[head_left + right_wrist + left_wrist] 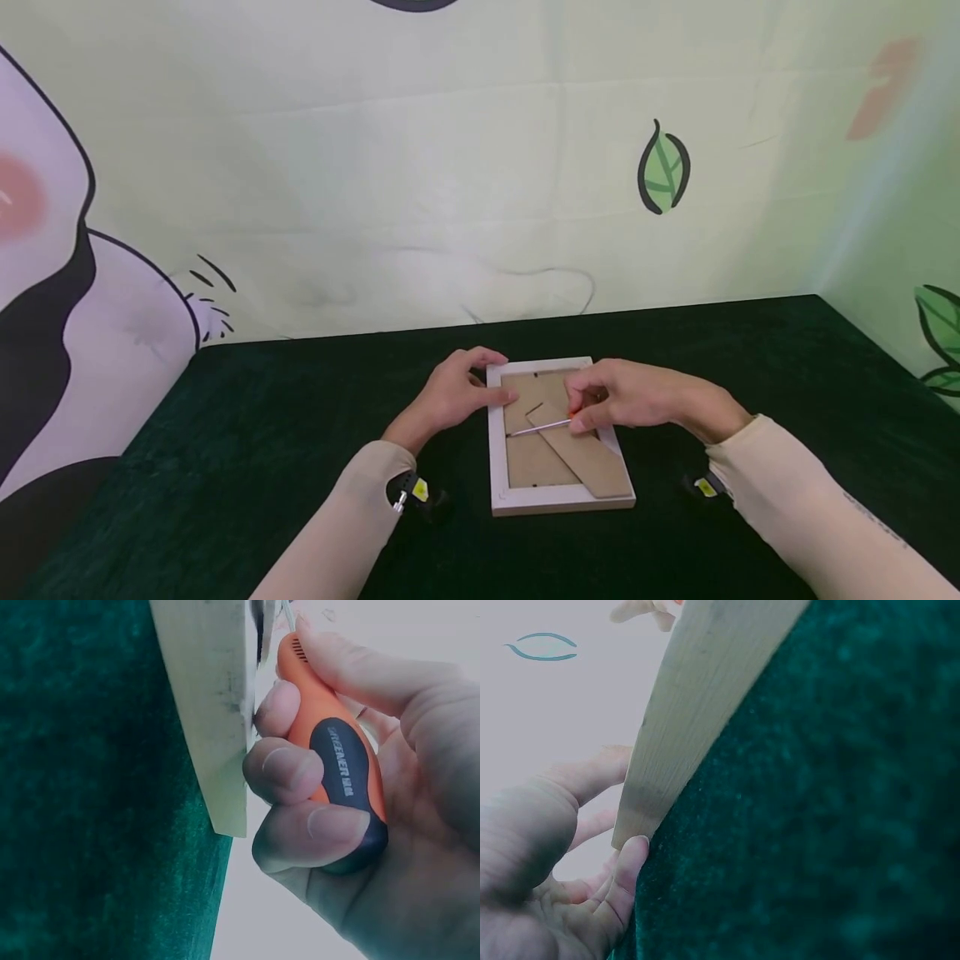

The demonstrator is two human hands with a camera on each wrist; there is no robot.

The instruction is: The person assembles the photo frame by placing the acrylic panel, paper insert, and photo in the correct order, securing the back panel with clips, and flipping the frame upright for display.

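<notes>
Picture frame (558,433), white-rimmed, lies face down near the middle of the dark green table (225,433), close to the person; brown backing board up, its easel stand (581,454) slanting toward the near right corner.

Left side: left hand (450,396) sits at the frame's far left corner. Fingers curl over the top edge, thumb against the left rail. The left wrist view shows the fingertips (634,851) touching the pale wooden edge (690,712) where it meets the cloth. A steadying hold, not a lift; the frame looks flat on the table.

Centre: thin metal shaft of a screwdriver (542,427) runs across the backing board, tip pointing left toward the inner edge of the left rail. What the tip bears on is too small to tell — likely a retaining tab.

Right side: right hand (630,398) wraps the orange-and-black handle (334,750), fingers closed round it, thumb along the top. The right wrist view puts the handle just beside the frame's right rail (214,712).

Step in hand, by my reading: working the fasteners that keep the backing board in the frame. Board is in place, so the job looks early.

Next move calls for a small, controlled lever or turn at the tip, left hand pressing the frame down so it does not skid on the cloth. A slip could score the board.
</notes>
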